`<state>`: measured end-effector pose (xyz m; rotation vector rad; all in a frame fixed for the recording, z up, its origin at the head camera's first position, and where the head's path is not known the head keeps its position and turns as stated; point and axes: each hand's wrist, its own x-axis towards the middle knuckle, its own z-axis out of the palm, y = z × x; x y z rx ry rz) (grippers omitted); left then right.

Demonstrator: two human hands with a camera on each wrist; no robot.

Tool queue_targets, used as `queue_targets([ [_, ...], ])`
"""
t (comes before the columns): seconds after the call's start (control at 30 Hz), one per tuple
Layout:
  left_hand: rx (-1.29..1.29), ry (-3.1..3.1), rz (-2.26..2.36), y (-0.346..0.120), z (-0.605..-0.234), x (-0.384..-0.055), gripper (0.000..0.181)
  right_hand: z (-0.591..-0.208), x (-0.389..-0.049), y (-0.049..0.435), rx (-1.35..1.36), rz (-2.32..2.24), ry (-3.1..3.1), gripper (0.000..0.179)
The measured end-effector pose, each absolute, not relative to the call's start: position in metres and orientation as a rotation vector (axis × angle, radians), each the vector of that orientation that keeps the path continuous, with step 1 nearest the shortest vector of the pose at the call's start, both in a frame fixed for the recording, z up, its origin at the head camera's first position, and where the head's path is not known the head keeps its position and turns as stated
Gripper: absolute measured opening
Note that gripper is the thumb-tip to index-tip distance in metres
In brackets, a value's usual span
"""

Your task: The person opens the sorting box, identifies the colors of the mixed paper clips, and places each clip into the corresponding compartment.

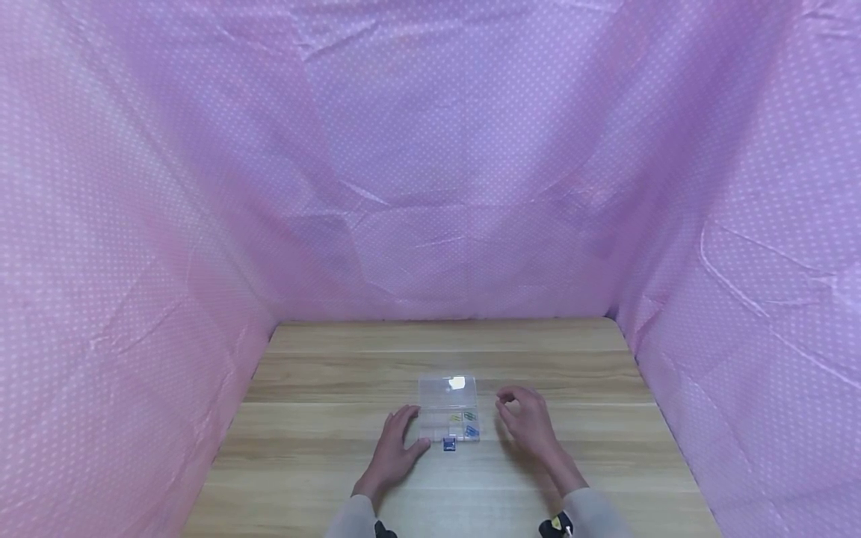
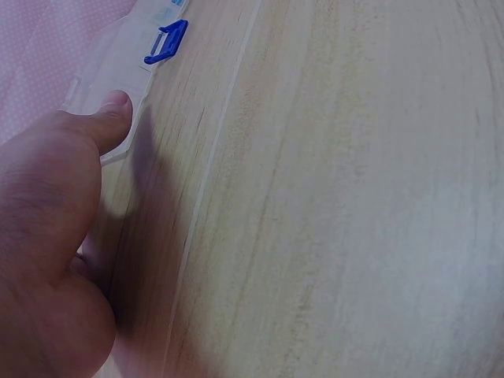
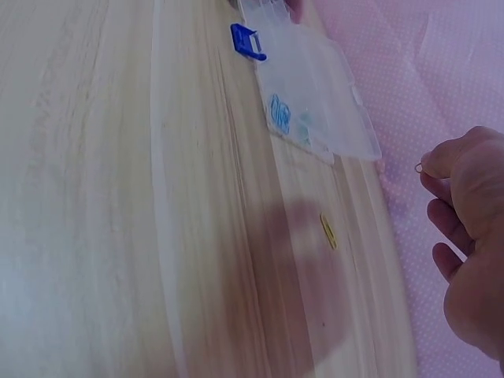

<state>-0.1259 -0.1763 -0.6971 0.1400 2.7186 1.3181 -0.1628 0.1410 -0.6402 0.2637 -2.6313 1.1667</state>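
Note:
A clear plastic compartment box [image 1: 433, 433] lies on the table with its lid [image 1: 437, 392] laid back. Its blue latch [image 1: 449, 444] hangs over the near edge. Yellow paper clips [image 1: 455, 418], green paper clips [image 1: 469, 416] and blue paper clips [image 1: 472, 432] sit in separate compartments at its right. My left hand [image 1: 395, 452] holds the box's left end, thumb at the near corner and fingers toward the back. Right of the box, my right hand [image 1: 528, 422] is raised and pinches a paper clip [image 3: 419, 167], of which only a small loop shows.
One yellow paper clip [image 3: 328, 231] lies loose on the wooden table [image 1: 323, 373], below the right hand. Pink dotted cloth [image 1: 430, 261] hangs behind the table and along both sides.

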Motion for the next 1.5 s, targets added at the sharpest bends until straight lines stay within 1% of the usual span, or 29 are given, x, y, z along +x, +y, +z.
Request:
queue_targets([
  [0.27,0.126,2.712,1.336,-0.176,-0.695,-0.125,0.067,-0.636,-0.163,0.128,0.303,1.19,-2.619,0.022],
  [0.7,0.122,2.705,1.333,-0.176,-0.694,-0.124,0.069,-0.635,-0.167,0.101,0.431,1.154,-2.584,0.018],
  [1.13,0.144,2.713,1.332,-0.178,-0.699,-0.126,0.07,-0.637,-0.172,0.078,0.472,1.173,-2.59,0.018],
  [1.5,0.162,2.718,1.346,-0.179,-0.7,-0.126,0.07,-0.641,-0.173,0.07,0.494,1.17,-2.634,0.014],
])
